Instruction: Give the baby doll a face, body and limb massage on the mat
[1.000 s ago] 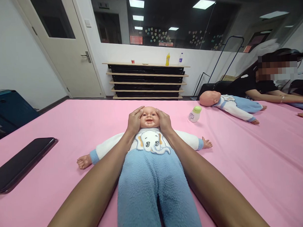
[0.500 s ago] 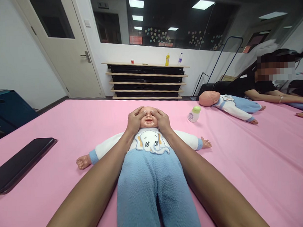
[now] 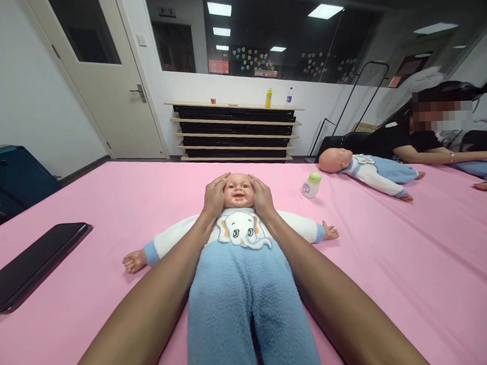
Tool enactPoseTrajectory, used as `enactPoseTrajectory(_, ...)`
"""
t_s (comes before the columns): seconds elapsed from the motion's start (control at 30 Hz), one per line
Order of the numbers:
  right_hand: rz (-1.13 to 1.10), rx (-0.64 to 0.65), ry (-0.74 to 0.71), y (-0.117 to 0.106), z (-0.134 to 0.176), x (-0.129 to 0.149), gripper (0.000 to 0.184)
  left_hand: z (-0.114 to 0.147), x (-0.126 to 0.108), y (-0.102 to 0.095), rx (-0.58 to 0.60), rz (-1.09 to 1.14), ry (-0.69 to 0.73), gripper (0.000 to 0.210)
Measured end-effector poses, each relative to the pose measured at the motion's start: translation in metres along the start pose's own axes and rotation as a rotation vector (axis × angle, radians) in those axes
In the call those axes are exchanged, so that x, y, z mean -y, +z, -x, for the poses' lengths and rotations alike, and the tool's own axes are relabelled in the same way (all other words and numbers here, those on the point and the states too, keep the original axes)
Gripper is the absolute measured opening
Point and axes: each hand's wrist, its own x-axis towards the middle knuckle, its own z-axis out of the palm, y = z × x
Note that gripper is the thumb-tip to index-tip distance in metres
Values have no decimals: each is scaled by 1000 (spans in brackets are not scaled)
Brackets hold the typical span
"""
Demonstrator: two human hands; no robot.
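Observation:
A baby doll (image 3: 247, 289) lies on its back in front of me, in a white top with an elephant face and light blue fleece trousers. Its head points away from me and its arms are spread out. My left hand (image 3: 215, 197) cups the left side of its head. On the other side, my right hand (image 3: 262, 195) cups the head in the same way, so the head is held between both palms. The doll's eyes and mouth show between my hands. My fingertips reach up beside its forehead; the thumbs are hard to make out.
A pink sheet (image 3: 120, 197) covers the table. To the right stand a white bottle with a green cap (image 3: 311, 185) and another doll (image 3: 371, 167), near a person in black (image 3: 401, 134). A black phone (image 3: 38, 264) lies at left. Shelves (image 3: 234, 132) stand behind.
My thumbs have moved outward off the doll's eyes, which were covered before. Both hands are now at the sides of its head. The doll has stayed in place.

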Motion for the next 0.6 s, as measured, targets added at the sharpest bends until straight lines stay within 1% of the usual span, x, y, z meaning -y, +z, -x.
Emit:
enactPoseTrajectory(0.1, 79, -63, -89, 0, 10, 4, 38, -1, 0, 1, -5, -29, 8, 37)
enactPoseTrajectory(0.13, 109, -66, -116, -1, 15, 6, 39, -1, 1, 1, -7, -38, 12, 36)
enactPoseTrajectory(0.17, 134, -47, -136, -3, 19, 9, 40, -1, 2, 1, -11, -47, 15, 36)
enactPoseTrajectory(0.23, 165, 44, -149, -8, 29, 14, 46, -2, 3, 1, -15, -63, 20, 36)
enactPoseTrajectory(0.27, 175, 103, -147, -10, 33, 16, 56, -2, 4, 1, -14, -73, 24, 37)
enactPoseTrajectory(0.33, 197, 206, -144, -16, 40, 21, 85, -2, 4, 1, -4, -96, 31, 37)
enactPoseTrajectory(0.37, 208, 236, -145, -18, 42, 23, 96, -1, 3, 2, 1, -111, 35, 36)
enactPoseTrajectory(0.4, 216, 252, -149, -19, 44, 24, 101, 0, 2, 2, 2, -129, 40, 36)
enactPoseTrajectory(0.43, 222, 260, -155, -20, 46, 26, 101, 2, -1, 2, -4, -150, 45, 36)
enactPoseTrajectory(0.5, 221, 263, -171, -20, 47, 28, 95, 7, -7, 2, -40, -205, 69, 37)
enactPoseTrajectory(0.6, 222, 269, -177, -20, 47, 28, 89, 21, -20, 1, -83, -302, 126, 40)
